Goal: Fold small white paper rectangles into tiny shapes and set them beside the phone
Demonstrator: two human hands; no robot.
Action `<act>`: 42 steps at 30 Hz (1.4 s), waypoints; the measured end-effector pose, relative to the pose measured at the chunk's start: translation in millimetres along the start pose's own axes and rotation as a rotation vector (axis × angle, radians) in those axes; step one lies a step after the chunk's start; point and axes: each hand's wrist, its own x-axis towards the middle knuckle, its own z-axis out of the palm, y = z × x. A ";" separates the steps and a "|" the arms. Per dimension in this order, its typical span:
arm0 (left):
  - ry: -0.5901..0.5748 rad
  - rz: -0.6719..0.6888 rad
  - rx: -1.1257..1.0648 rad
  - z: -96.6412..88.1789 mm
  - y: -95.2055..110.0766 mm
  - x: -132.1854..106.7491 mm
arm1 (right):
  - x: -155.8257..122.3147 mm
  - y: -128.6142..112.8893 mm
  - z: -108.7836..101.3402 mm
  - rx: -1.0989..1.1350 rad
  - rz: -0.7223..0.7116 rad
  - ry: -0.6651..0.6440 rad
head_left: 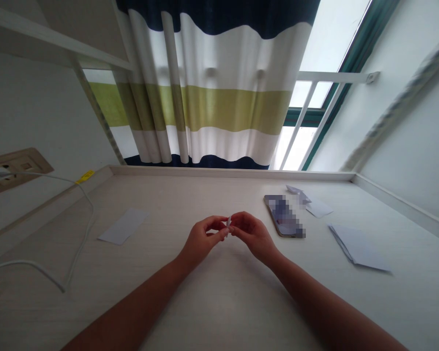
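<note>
Both hands meet above the middle of the pale desk (205, 292). Between their fingertips is a small folded piece of white paper (229, 222), seen nearly edge-on. My left hand (204, 237) pinches it from the left with thumb and fingers. From the other side my right hand (251, 235) pinches it too, its thumb close to the left thumb. Most of the paper is covered by the fingers, so its folded shape cannot be made out. To the right of my right hand lies a phone (282, 217), its screen partly pixelated.
A stack of white paper (360, 247) lies at the right, with folded paper (299, 193) and a loose sheet (319, 206) behind the phone. Another sheet (123, 225) lies left. A white cable (84, 239) runs from the wall socket (18, 168). A raised rim (227, 172) edges the desk.
</note>
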 end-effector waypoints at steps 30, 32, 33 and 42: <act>0.047 -0.106 -0.224 2.0 6.6 0.8 | 0.9 -4.2 1.8 -0.001 -0.017 0.036; 0.063 -0.119 -0.253 1.8 5.9 0.7 | 0.7 -5.2 1.6 -0.015 -0.015 0.045; 0.071 -0.126 -0.274 1.8 5.8 0.6 | 0.6 -5.3 1.5 -0.021 -0.010 0.052; 0.092 -0.161 -0.264 3.5 6.4 0.6 | 0.3 -3.6 1.9 -0.077 -0.010 0.085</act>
